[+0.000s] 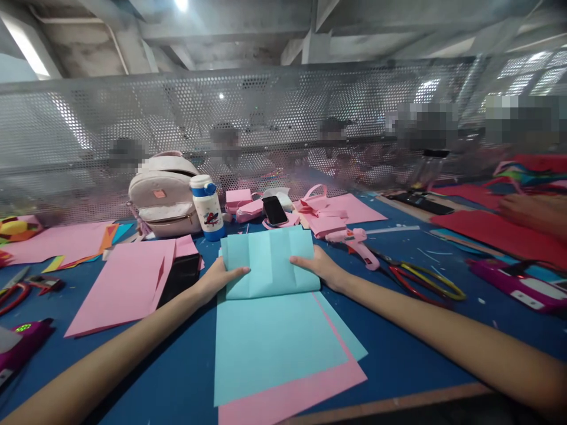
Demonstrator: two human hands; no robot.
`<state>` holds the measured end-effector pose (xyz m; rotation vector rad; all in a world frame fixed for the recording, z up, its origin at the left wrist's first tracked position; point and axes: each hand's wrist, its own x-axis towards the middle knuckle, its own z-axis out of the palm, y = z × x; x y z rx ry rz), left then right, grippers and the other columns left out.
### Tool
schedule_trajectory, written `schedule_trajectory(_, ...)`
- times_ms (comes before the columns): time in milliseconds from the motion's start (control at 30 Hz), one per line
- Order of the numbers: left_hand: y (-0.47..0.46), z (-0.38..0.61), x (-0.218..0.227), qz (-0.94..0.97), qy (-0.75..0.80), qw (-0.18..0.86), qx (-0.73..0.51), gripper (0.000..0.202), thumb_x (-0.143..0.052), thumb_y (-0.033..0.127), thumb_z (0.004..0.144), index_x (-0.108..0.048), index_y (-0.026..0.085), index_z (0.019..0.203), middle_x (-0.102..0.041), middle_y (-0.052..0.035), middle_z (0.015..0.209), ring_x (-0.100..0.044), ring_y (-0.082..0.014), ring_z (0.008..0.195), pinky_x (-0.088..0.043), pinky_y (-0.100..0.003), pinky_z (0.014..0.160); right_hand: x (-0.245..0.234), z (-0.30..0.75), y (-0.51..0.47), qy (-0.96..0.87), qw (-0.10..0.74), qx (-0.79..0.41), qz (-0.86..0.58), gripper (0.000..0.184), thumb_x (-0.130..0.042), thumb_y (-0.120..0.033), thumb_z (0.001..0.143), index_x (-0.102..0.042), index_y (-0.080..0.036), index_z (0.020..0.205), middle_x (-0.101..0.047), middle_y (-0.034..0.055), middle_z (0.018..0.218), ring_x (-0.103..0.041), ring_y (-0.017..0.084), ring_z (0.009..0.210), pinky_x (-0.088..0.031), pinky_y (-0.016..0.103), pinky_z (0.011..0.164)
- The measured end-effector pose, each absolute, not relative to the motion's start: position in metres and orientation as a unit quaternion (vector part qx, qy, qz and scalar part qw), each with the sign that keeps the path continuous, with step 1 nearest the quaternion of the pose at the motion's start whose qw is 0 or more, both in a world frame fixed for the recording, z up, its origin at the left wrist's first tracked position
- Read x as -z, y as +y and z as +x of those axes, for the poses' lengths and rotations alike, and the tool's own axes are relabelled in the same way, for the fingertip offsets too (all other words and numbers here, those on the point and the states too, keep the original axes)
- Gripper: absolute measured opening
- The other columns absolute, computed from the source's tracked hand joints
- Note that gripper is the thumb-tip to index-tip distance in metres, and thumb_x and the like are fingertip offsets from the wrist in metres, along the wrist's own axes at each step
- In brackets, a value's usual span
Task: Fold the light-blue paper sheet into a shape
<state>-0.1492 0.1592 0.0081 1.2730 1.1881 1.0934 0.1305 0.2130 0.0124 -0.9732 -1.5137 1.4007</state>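
Note:
A creased light-blue sheet of paper [271, 265] is raised above the table, its lower edge curling over. My left hand [220, 277] grips its left side, thumb on the front and fingers hidden behind. On the right edge, my right hand [322, 268] pinches it the same way. Beneath lie flat light-blue sheets [279, 342] with a pink sheet [301, 392] showing under them. Beside my right hand rests a pink glue gun [357, 242]. Near my left hand, a black flat object [181, 277] sits partly under folded pink paper [124, 283].
Behind stand a pale backpack [166, 189] and a white-and-blue bottle [208, 212], before a perforated metal screen [274, 106]. A phone [274, 211] lies among pink paper pieces. Scissors [425, 280] with red and yellow handles lie right. Another person's hand [522, 209] is over red paper [505, 233].

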Motion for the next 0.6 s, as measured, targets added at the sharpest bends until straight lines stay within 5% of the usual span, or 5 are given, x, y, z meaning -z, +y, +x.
schedule_trajectory(233,0.1577,-0.1468,-0.0123,0.550,0.497,0.489,-0.460,0.058,-0.085,0.042,0.065,-0.067,0.015,0.112,-0.070,-0.0103,0.121,-0.064,-0.0305,0.113,-0.050,-0.036,0.096,-0.0097,0.1277,0.2168,-0.596,0.435,-0.558,-0.381,0.050,-0.087,-0.045,0.060,-0.071,-0.017,0.099,-0.074,0.0097,0.111,-0.069,0.029,0.102,-0.055,0.043,0.093)
schedule_trajectory(600,0.1557,-0.1462,-0.0154,0.562,0.475,0.516,-0.439,0.059,-0.082,0.043,0.070,-0.064,0.013,0.118,-0.069,-0.0127,0.121,-0.065,-0.0309,0.111,-0.051,-0.038,0.094,-0.0097,0.1257,0.2169,-0.578,0.442,-0.572,-0.379,0.053,-0.089,-0.045,0.057,-0.071,-0.017,0.099,-0.074,0.0099,0.109,-0.071,0.028,0.096,-0.057,0.040,0.086)
